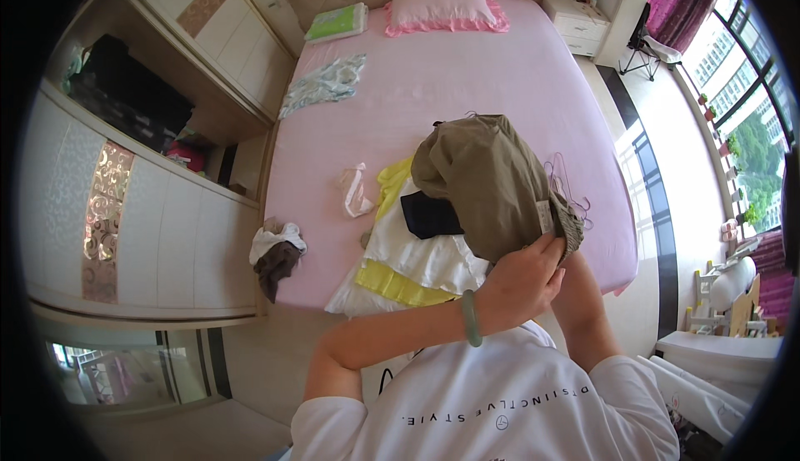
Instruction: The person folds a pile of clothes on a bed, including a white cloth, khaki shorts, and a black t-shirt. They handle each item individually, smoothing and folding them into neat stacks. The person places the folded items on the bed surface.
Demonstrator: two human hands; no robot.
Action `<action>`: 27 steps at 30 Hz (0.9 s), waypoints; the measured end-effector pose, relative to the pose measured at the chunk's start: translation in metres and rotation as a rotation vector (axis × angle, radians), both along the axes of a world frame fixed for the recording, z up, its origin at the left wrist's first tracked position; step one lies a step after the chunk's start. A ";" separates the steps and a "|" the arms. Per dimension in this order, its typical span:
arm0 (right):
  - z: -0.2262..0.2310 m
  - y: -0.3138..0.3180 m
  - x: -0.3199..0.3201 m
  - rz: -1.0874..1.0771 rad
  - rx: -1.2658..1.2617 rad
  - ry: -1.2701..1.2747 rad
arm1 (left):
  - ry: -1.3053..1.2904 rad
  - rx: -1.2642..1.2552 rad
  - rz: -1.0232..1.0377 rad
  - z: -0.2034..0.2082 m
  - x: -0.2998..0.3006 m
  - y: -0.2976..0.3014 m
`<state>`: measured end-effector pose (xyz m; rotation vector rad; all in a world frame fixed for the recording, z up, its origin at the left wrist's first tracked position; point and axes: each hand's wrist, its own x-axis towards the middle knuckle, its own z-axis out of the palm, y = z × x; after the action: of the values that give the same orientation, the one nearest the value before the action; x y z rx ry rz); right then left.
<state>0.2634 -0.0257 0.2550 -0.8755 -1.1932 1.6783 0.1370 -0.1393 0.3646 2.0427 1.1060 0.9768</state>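
Observation:
An olive-brown garment (487, 182) with a gathered elastic edge is bunched up over the near part of the bed; its exact kind is unclear. My left hand (527, 279), below a green bangle, reaches across to the right and pinches the garment by its elastic edge, beside a white label (545, 216). My right forearm (579, 299) rises to the same edge, but the cloth and my left hand hide its fingers. Under and left of the garment lie a black folded cloth (429, 215), a white ruffled garment (417, 249) and yellow cloth (400, 286).
Pink and violet wire hangers (567, 190) lie right of the garment. On the pink-sheeted bed (442, 74) are a small pink cloth (356, 193), a patterned garment (325, 84) and a brown-and-white bundle (277, 253) at the left edge. An open wardrobe (167, 174) stands left.

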 end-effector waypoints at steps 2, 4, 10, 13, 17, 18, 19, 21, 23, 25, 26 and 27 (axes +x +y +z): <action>0.001 -0.013 0.010 0.036 0.006 -0.017 | -0.001 -0.007 -0.055 0.004 -0.003 -0.004; 0.001 -0.029 0.017 0.094 0.014 -0.040 | 0.073 0.011 -0.117 0.004 -0.004 -0.011; 0.000 -0.030 0.007 0.036 0.101 -0.102 | 0.205 0.138 -0.174 0.019 -0.002 -0.011; 0.008 0.007 0.005 -0.146 0.152 -0.096 | 0.223 0.296 0.175 0.026 -0.013 0.026; -0.010 0.028 0.010 -0.196 0.108 -0.140 | 0.135 0.104 0.215 -0.007 -0.035 0.073; -0.012 0.024 0.012 -0.188 0.109 -0.146 | 0.089 0.088 0.162 -0.007 -0.033 0.075; -0.012 0.013 0.013 -0.168 0.106 -0.157 | 0.038 0.065 0.113 -0.009 -0.032 0.070; -0.011 -0.006 0.018 -0.117 0.124 -0.181 | -0.075 -0.087 -0.065 -0.006 -0.026 0.058; -0.007 -0.033 0.023 -0.012 0.168 -0.233 | -0.202 -0.346 -0.308 0.012 -0.012 0.034; -0.008 -0.045 0.018 0.087 0.254 -0.274 | -0.188 -0.598 -0.418 0.010 -0.006 0.010; -0.006 -0.044 0.013 0.066 0.334 -0.304 | -0.213 -0.668 -0.404 0.010 -0.007 0.007; 0.000 -0.038 0.011 -0.007 0.419 -0.355 | -0.176 -0.591 -0.406 0.014 -0.009 0.014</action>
<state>0.2739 -0.0638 0.2554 -0.9267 -1.7026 1.2254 0.1278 -0.1256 0.3782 1.5712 0.7297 0.5282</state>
